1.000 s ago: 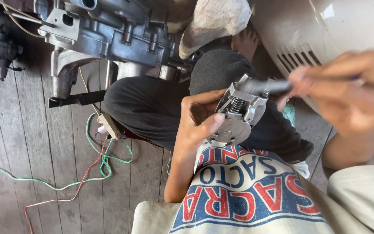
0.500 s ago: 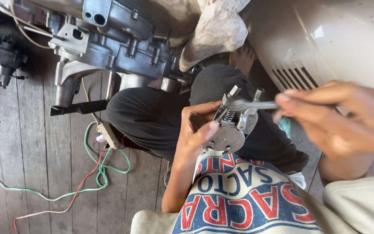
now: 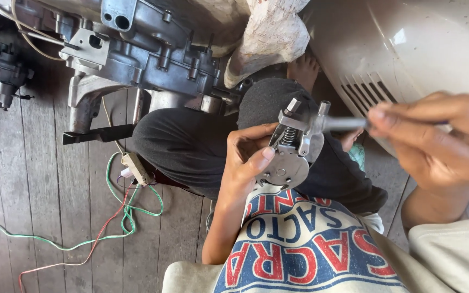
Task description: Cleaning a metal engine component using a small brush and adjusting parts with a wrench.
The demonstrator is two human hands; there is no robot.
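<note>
The person wears a cream T-shirt (image 3: 310,249) with short sleeves, its chest printed in big red and blue block letters with white outlines. Dark grey trousers (image 3: 191,146) cover the legs, just beyond the shirt. The left hand (image 3: 242,163) and right hand (image 3: 435,141) are bare, without gloves, rings or watch. A bare foot (image 3: 302,70) shows beyond the trousers.

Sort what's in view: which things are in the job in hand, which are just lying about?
In hand:
- left hand gripping the round metal part with a spring
- right hand holding a metal rod tool against it

Lying about:
- engine casing
- green and red wires
- cloth bundle
- cream panel
</note>
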